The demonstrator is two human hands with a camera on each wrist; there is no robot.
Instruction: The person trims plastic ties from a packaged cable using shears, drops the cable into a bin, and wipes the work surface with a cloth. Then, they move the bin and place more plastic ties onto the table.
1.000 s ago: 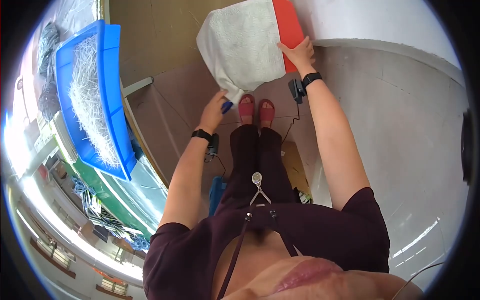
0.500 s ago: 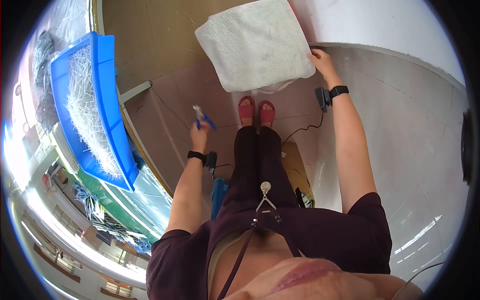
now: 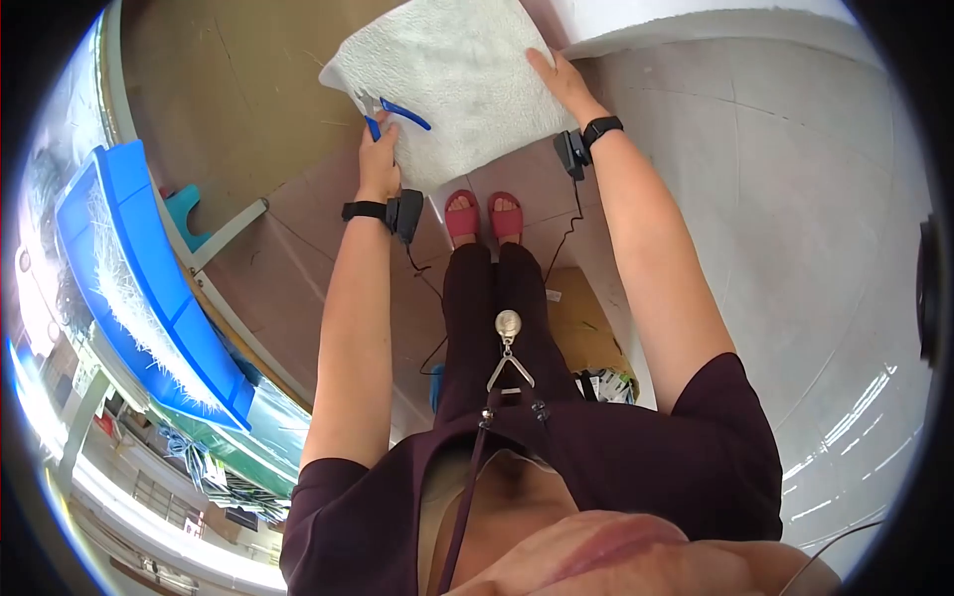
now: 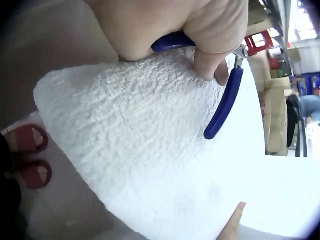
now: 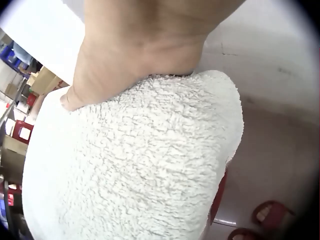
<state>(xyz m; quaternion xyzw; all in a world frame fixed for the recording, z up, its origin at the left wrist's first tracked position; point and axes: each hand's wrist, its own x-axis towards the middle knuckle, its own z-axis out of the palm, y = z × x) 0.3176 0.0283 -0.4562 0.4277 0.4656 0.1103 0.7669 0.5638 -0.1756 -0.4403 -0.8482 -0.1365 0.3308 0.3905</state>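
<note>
A white fleecy cover [image 3: 467,84] is held up in front of the legs, its pile filling much of both wrist views. My left hand [image 3: 378,167] is at its left edge and holds pliers with blue handles [image 4: 225,105]; one handle lies over the white pile, the other runs under the fingers. On the opposite edge my right hand [image 3: 570,87] grips the cover, thumb on top and the other fingers hidden beneath. Some red material [image 5: 218,200] shows under the cover's edge in the right wrist view.
At the left, a blue crate [image 3: 164,283] full of thin white strips stands on a table. A teal object [image 3: 184,214] is under it. Red slippers [image 3: 462,217] and a cardboard box [image 3: 581,318] are on the floor. A white curved ledge [image 3: 715,22] borders the back right.
The left hand let go of the cover's corner, drew away with the pliers, then came back to the left edge. The right hand shifted on the cover's right side. The red part left the head view.
</note>
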